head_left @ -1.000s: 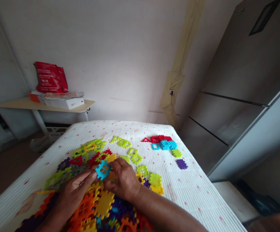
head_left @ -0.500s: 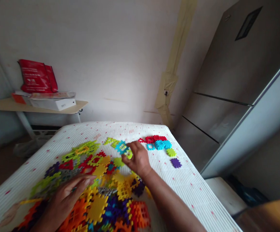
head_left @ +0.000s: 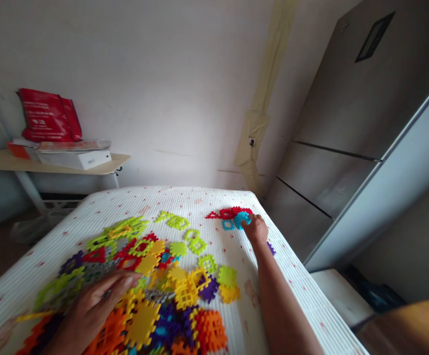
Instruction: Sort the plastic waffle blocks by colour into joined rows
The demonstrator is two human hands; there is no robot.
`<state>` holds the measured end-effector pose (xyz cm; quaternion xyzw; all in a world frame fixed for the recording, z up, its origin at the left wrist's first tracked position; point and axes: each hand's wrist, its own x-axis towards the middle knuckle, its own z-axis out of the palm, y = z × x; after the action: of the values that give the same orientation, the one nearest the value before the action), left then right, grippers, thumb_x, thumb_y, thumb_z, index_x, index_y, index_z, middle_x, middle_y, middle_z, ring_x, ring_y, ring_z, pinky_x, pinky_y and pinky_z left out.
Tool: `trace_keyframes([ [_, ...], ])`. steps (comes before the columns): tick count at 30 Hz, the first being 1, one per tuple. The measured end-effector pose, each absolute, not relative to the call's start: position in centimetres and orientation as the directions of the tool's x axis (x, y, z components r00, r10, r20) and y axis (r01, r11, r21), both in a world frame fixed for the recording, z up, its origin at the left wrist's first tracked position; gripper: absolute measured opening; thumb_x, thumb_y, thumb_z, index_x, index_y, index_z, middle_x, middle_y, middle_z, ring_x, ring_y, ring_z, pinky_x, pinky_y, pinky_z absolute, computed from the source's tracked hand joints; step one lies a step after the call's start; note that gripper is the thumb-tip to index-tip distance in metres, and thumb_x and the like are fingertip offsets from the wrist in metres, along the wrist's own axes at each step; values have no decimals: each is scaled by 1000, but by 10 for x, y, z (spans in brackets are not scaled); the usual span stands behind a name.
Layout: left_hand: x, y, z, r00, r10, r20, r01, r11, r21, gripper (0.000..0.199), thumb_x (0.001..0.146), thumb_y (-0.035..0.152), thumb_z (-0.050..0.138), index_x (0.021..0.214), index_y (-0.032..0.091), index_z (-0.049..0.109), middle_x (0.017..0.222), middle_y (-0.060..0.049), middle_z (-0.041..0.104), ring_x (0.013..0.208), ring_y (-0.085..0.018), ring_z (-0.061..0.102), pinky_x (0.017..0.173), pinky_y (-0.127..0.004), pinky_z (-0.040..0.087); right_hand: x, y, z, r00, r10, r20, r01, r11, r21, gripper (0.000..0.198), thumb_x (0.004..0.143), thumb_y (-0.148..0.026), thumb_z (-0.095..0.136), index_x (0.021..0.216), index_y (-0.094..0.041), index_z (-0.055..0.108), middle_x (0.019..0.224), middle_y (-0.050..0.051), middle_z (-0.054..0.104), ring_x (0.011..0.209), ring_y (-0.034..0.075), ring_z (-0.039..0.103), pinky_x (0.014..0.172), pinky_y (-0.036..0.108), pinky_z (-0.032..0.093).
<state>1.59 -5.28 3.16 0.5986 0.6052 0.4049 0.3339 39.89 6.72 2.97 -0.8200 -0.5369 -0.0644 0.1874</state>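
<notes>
My right hand (head_left: 257, 230) reaches to the far right of the table, its fingers closed on a light-blue interlocking plastic piece (head_left: 242, 219) at the blue stack. The fingers hide part of that stack. Beside it lies a blue square frame piece (head_left: 228, 225), and red pieces (head_left: 232, 212) lie just behind. My left hand (head_left: 99, 301) hovers over the near-left part of a mixed pile, fingers loosely stretched with nothing seen in them. Close to it are a yellow square piece (head_left: 144, 323) and orange pieces (head_left: 111, 333).
Lime-green pieces (head_left: 177, 222) are spread over the middle of the white tablecloth (head_left: 296, 296). A purple piece (head_left: 271, 248) is partly behind my right wrist. A grey fridge (head_left: 321, 128) stands at the right. At the back left, a side table (head_left: 120, 163) bears a red bag (head_left: 50, 116) and boxes.
My right hand has carried the blue piece from above the middle green pieces rightward to the blue stack. My left hand has barely moved. The view has shifted slightly.
</notes>
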Motion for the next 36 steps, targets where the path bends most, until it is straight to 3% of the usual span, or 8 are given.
trace_keyframes([
  [23,14,-51,27,-20,994,108,492,-84,866,47,72,60,52,83,20,72,88,-4,74,90,-24,67,83,-28,52,394,71,21,391,859,331,919,-343,-194,32,81,-38,50,102,-17,63,102,11,61,95,23,58,72,29,42],
  [33,7,-49,16,20,991,134,502,-126,856,42,78,52,53,91,17,70,92,-5,73,90,-23,67,84,-27,51,389,67,23,432,858,279,900,-390,-193,37,81,-41,52,109,-18,58,102,11,60,92,23,59,69,30,43],
  [36,8,-48,17,28,989,149,504,-142,852,42,79,52,51,89,17,71,91,-5,73,88,-23,67,82,-28,52,386,65,29,425,842,333,905,-385,-181,40,80,-42,55,111,-17,57,102,12,58,94,24,57,69,31,43],
])
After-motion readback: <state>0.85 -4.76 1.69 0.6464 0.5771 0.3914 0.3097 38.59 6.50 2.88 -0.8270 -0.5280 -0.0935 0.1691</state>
